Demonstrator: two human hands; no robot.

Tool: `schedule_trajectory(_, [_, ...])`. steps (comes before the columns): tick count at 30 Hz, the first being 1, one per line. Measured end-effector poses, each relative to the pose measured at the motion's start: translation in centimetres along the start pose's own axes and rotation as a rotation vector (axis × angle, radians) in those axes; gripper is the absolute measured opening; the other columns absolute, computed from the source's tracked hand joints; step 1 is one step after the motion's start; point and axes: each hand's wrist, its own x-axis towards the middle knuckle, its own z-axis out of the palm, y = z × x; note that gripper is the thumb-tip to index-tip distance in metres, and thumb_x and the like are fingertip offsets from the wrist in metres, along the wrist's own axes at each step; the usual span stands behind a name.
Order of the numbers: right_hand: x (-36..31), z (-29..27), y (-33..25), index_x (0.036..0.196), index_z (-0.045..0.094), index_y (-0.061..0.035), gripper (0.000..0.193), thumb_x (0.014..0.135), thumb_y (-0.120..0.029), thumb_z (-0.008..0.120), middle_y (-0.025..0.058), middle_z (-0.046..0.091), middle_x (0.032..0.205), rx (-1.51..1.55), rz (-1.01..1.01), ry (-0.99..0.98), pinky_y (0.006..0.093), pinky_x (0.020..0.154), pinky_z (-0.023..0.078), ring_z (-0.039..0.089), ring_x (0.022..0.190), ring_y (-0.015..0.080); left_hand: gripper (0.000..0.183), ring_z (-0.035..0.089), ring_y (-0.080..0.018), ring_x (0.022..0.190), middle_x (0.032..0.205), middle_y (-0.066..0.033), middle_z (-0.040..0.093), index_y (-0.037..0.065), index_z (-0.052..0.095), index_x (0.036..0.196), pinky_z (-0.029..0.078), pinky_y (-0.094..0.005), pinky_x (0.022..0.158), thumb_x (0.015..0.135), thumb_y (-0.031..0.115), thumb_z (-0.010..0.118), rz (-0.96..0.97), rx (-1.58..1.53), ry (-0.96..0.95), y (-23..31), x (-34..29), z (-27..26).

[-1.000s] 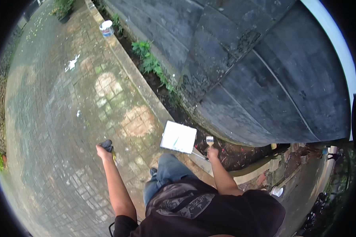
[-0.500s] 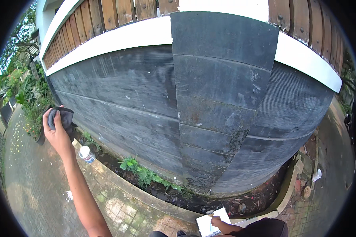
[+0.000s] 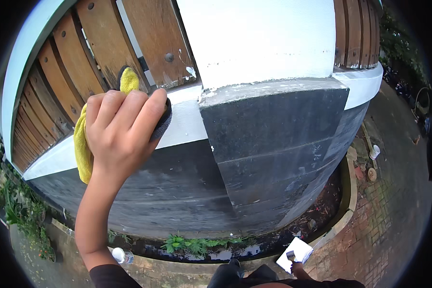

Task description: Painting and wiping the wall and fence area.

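Observation:
My left hand is raised high, its fingers closed round a yellow and dark grey cloth. It is at the white ledge below the brown wooden slats, and it hides part of both. Whether the cloth presses on the ledge cannot be made out. Low down at the right, my right hand is closed on a paintbrush, seen small. Its head is over a white rectangular tray.
A dark grey tiled wall bulges ahead, with a white pillar above it. Along its foot runs a planting strip with green plants and a kerb. A white paint tub stands at the lower left; another white tub is at the right.
The left hand with the cloth has come up and rightward to the ledge, and the cloth's yellow side now shows. The view has risen closer to the slats. The right hand still holds the paintbrush.

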Motion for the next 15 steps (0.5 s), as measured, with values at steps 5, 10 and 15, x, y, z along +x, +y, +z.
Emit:
schedule_trajectory(5, [-2.0,0.3,-0.9,0.099,0.053,-0.014,0.036,0.086,-0.048,0.051,0.0066,0.048,0.058,-0.018,0.294,0.058,0.0443,0.041,0.035,0.046,0.044,0.0239,0.038,0.046,-0.0132,0.064,0.069,0.0028,0.05,0.011,0.066,0.101,0.037,-0.0297,0.064,0.064,0.007,0.07,0.235,0.042,-0.027,-1.6,2.4,2.0])
schedule_trajectory(10, [0.0,3.3,-5.8,0.107,0.052,-0.015,0.036,0.087,-0.044,0.046,0.0062,0.049,0.06,0.07,0.148,-0.068,0.0441,0.041,0.036,0.047,0.047,0.0221,0.039,0.044,-0.0119,0.063,0.068,0.0035,0.048,0.014,0.065,0.103,0.036,-0.0296,0.061,0.065,0.005,0.066,0.358,0.097,-0.08,-3.2,3.4,2.3])
schedule_trajectory(15, [-0.5,1.5,-5.7,0.115,0.05,-0.0161,0.038,0.087,-0.04,0.04,0.0057,0.049,0.063,0.118,0.059,-0.17,0.044,0.041,0.036,0.049,0.049,0.0203,0.044,0.041,-0.0108,0.065,0.066,0.0039,0.043,0.018,0.06,0.115,0.035,-0.0263,0.061,0.073,0.004,0.059,0.46,0.091,-0.186,-3.5,4.5,4.4])
